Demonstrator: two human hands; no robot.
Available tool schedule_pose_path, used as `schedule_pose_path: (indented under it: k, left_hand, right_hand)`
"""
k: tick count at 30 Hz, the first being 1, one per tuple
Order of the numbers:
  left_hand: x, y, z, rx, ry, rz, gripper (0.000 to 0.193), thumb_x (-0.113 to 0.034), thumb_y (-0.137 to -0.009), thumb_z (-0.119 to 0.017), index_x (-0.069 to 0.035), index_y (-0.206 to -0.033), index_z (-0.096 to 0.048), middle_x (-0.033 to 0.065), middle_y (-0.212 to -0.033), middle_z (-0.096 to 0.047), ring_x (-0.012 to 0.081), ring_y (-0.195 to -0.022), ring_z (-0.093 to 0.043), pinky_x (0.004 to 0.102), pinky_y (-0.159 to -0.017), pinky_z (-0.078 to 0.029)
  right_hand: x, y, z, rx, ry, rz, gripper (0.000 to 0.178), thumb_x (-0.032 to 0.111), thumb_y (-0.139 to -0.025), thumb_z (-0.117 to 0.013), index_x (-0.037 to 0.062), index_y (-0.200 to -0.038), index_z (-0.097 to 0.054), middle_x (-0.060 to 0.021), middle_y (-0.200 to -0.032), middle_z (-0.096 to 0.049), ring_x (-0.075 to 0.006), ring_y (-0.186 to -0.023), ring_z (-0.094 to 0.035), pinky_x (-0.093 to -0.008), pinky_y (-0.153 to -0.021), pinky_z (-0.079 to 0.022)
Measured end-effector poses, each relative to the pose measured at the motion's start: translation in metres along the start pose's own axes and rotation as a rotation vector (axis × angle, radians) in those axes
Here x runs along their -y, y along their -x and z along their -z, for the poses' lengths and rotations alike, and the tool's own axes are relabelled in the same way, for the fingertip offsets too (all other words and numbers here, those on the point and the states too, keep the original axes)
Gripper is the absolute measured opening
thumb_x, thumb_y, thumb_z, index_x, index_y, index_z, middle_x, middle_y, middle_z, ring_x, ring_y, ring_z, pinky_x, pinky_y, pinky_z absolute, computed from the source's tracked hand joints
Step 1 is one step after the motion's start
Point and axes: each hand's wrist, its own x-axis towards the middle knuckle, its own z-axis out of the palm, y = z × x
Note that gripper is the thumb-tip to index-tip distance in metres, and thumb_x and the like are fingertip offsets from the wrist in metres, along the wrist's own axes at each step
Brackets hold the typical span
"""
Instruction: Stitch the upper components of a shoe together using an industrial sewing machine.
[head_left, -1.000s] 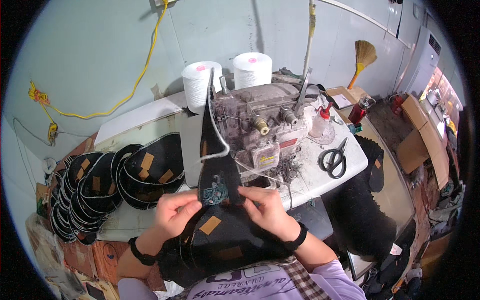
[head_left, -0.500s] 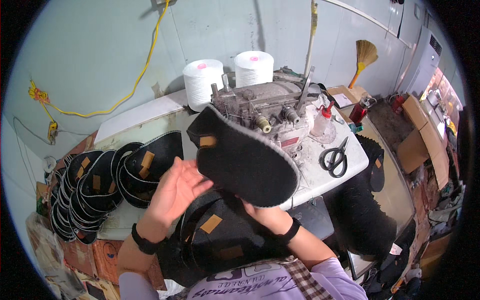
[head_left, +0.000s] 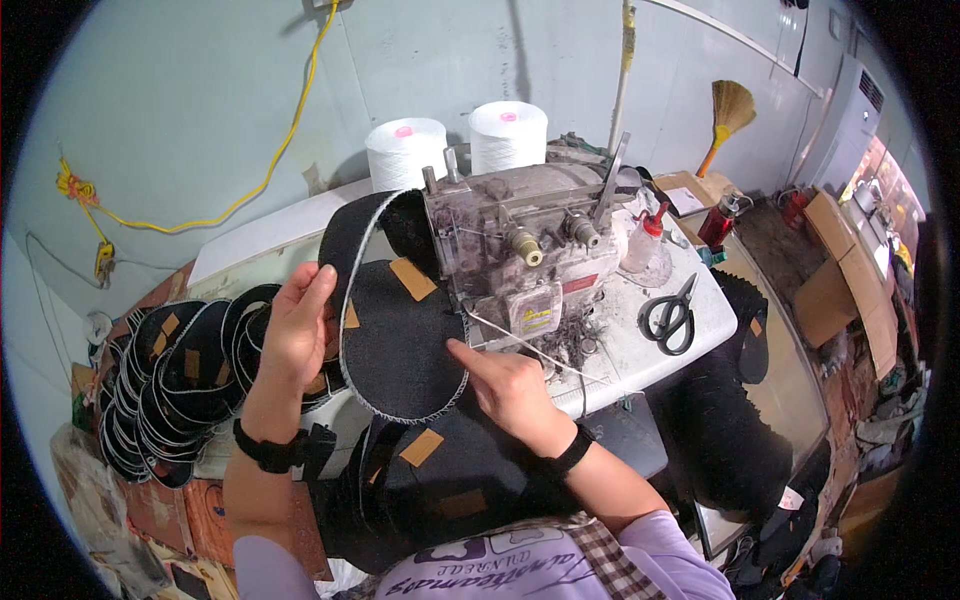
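Observation:
A black sole-shaped felt piece (head_left: 400,345) with white overlock stitching round its edge bends into a loop left of the sewing machine (head_left: 545,240). A tan tab (head_left: 412,279) shows on it. My left hand (head_left: 297,325) grips the loop's left side, thumb up and fingers behind. My right hand (head_left: 515,390) holds the right edge near the machine, its index finger lying over the felt; the thumb is hidden beneath. White thread (head_left: 540,352) runs from the machine across the table edge. The piece's far end reaches the machine's left side.
Stitched black pieces (head_left: 190,370) are stacked at left, and more black pieces (head_left: 390,490) lie before me. Scissors (head_left: 668,315) and a red-capped bottle (head_left: 643,240) stand right of the machine. Two white thread cones (head_left: 508,135) are behind. A dark pile (head_left: 725,430) hangs at right.
The felt piece has turned and moved left, from lying flat before the machine to a loop. My left hand has closed on its left side; my right hand's index finger now lies on top.

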Motion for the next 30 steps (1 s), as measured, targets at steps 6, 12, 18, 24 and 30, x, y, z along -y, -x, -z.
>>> schedule_pose_path:
  k: [6,12,18,24,30]
  left_hand:
    - [0.001,0.009,0.017,0.007,0.011,0.010,0.010,-0.017,-0.091,-0.055,-0.008,-0.094,-0.051,0.0044,-0.095,-0.061,0.0142,-0.087,-0.061,0.0322,-0.074,-0.052]
    - [0.001,0.008,0.014,-0.032,0.018,0.011,0.013,-0.018,-0.091,-0.055,-0.006,-0.094,-0.050,0.0049,-0.095,-0.060,0.0159,-0.088,-0.060,0.0344,-0.076,-0.052]
    - [0.001,0.020,0.005,-0.071,0.016,0.001,0.016,-0.020,-0.092,-0.054,-0.006,-0.097,-0.049,0.0066,-0.097,-0.059,0.0170,-0.090,-0.060,0.0359,-0.078,-0.051]
    - [0.003,0.022,0.008,-0.102,0.001,-0.001,0.018,-0.021,-0.092,-0.054,-0.006,-0.098,-0.049,0.0071,-0.097,-0.059,0.0185,-0.091,-0.060,0.0362,-0.078,-0.051]
    - [0.003,0.008,0.013,-0.124,0.061,-0.014,0.019,-0.022,-0.091,-0.056,-0.005,-0.098,-0.049,0.0073,-0.097,-0.060,0.0197,-0.090,-0.061,0.0379,-0.078,-0.052]
  right_hand:
    - [0.000,-0.006,-0.002,0.003,0.025,-0.040,0.048,-0.004,-0.070,-0.057,0.0063,-0.117,-0.058,-0.0114,-0.064,-0.055,-0.0285,-0.057,-0.056,-0.0380,-0.055,-0.045]
    - [-0.001,0.000,0.000,-0.008,0.050,-0.032,0.047,-0.002,-0.071,-0.058,0.0073,-0.118,-0.057,-0.0106,-0.063,-0.055,-0.0270,-0.056,-0.057,-0.0378,-0.054,-0.045]
    - [-0.004,0.003,0.007,-0.025,0.015,-0.027,0.048,-0.002,-0.071,-0.058,0.0081,-0.118,-0.057,-0.0102,-0.062,-0.055,-0.0259,-0.055,-0.056,-0.0367,-0.054,-0.045]
    - [-0.003,0.001,0.010,-0.014,0.027,-0.052,0.049,-0.002,-0.071,-0.058,0.0085,-0.119,-0.057,-0.0102,-0.062,-0.055,-0.0265,-0.055,-0.057,-0.0370,-0.053,-0.045]
    - [0.001,0.000,0.004,-0.045,0.003,-0.034,0.042,0.002,-0.076,-0.061,0.0091,-0.118,-0.057,-0.0116,-0.063,-0.056,-0.0274,-0.055,-0.057,-0.0374,-0.052,-0.045]
